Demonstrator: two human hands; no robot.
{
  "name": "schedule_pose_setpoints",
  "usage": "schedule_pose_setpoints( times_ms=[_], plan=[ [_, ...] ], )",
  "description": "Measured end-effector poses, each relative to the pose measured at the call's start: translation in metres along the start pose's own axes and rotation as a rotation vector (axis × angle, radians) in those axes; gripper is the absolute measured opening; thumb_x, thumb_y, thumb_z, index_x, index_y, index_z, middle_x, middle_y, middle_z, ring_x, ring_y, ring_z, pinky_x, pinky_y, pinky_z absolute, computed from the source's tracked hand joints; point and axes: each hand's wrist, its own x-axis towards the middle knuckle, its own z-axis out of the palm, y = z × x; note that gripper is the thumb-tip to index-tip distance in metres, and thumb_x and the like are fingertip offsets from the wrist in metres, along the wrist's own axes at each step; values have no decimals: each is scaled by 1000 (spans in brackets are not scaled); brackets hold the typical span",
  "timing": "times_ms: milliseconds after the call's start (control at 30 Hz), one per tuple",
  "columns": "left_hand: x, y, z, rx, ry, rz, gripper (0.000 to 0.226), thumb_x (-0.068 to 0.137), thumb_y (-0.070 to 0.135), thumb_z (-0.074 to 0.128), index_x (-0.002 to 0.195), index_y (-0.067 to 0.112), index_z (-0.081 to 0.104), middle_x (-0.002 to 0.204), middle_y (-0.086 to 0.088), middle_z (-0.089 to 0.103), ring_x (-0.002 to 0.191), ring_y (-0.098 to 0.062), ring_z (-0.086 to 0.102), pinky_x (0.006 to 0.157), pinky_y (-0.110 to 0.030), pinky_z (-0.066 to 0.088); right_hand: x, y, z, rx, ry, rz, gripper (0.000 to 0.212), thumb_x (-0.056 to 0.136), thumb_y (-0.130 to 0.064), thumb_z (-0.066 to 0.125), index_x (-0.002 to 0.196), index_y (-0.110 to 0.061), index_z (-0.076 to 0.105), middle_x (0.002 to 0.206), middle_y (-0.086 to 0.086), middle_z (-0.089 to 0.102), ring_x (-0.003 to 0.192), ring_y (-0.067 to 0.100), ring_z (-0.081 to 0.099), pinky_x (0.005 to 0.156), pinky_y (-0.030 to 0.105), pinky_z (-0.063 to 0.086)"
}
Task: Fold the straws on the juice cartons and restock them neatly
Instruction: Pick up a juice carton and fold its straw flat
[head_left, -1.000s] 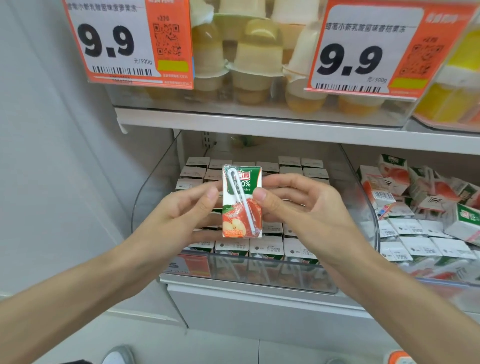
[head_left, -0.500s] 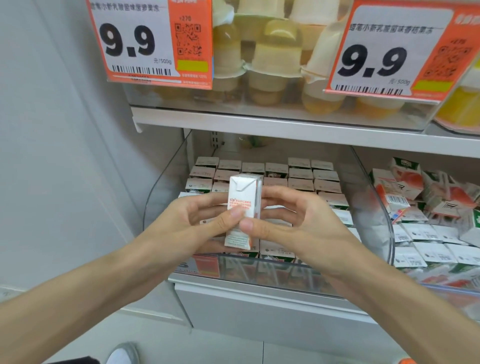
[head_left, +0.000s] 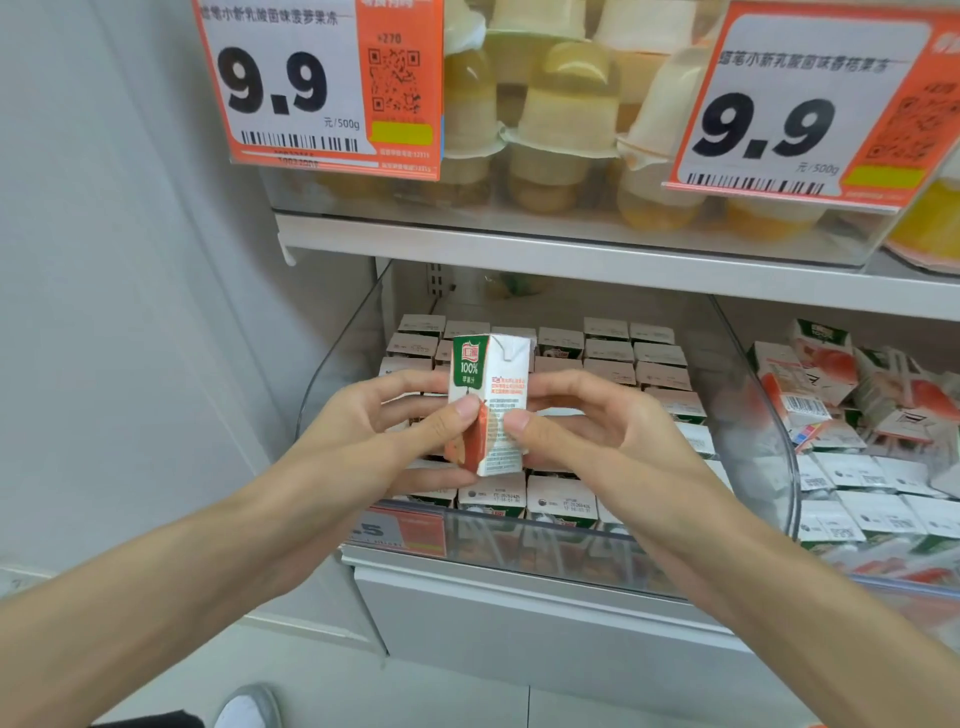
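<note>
Carton (head_left: 491, 384) pinched btwn L hand (head_left: 374, 441), R hand (head_left: 613, 447); clear bin (head_left: 524, 543) below, prob. shop shelf (head_left: 493, 608).

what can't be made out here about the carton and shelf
Head view only.
Straw on the small green-and-white juice carton: none on faces shown, fold unknown.
Orange price label on clear plastic bin: partly hidden by the left forearm.
Jumbled cartons at right: cut by frame edge.

Bright even store light, soft shadows, slight blur, wide-angle bend at edges, glare on clear bin (head_left: 769, 441)
</note>
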Motion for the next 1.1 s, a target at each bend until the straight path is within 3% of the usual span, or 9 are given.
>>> schedule_pose_setpoints(
  times_ms=[100,233,400,533,767,867,1000,1100],
  plan=[
    [0,-2,2,-51,71,-52,57,73,34,87,122,11,67,112,-8,82,95,-27,82,81,-33,67,-1,1,6,-72,-68,-8,41,80,-42,87,118,-37,76,116,-18,77,106,4,74,92,25,60],
    [0,-1,-1,-92,3,-55,42,85,29,81,123,15,70,115,-13,81,103,-31,80,86,-31,65,3,3,4,-47,-21,-4,32,89,-20,86,117,-32,77,110,-15,80,102,6,77,87,15,59],
    [1,-2,-5,-48,-50,-10,39,86,23,81,123,19,68,123,-7,79,108,-31,79,89,-30,64,5,4,-4,-36,7,27,48,89,-14,82,130,-35,71,112,-9,81,104,9,77,96,27,58],
    [1,-3,-5,-17,-57,6,50,83,18,83,131,24,72,128,-2,77,108,-31,79,90,-34,64,6,4,-3,-60,-8,32,52,93,-9,77,136,-37,65,112,-12,80,104,8,77,93,26,57],
    [0,-2,-4,-6,-94,17,51,82,17,83,132,20,72,129,-2,76,110,-31,78,91,-35,64,2,3,1,-71,-10,-28,37,98,-27,77,132,-41,69,125,-24,74,109,4,75,101,32,53],
    [-1,-1,-1,-51,-103,41,47,81,25,82,127,18,75,129,-5,76,113,-28,77,90,-36,65,3,3,1,-4,60,-43,38,95,-32,78,131,-39,69,119,-15,78,104,9,78,101,34,56],
    [-1,0,0,-69,-100,62,40,84,24,79,123,18,75,129,-5,75,110,-30,78,88,-38,66,4,1,1,120,48,15,31,98,-23,75,128,-25,67,117,-4,81,105,20,79,105,44,57],
    [-4,0,2,-26,-104,68,38,86,21,81,123,18,73,128,-2,74,108,-30,78,84,-37,66,0,0,4,102,-34,42,35,93,-36,80,126,-29,71,122,-9,78,113,11,75,106,41,55]
  ],
)
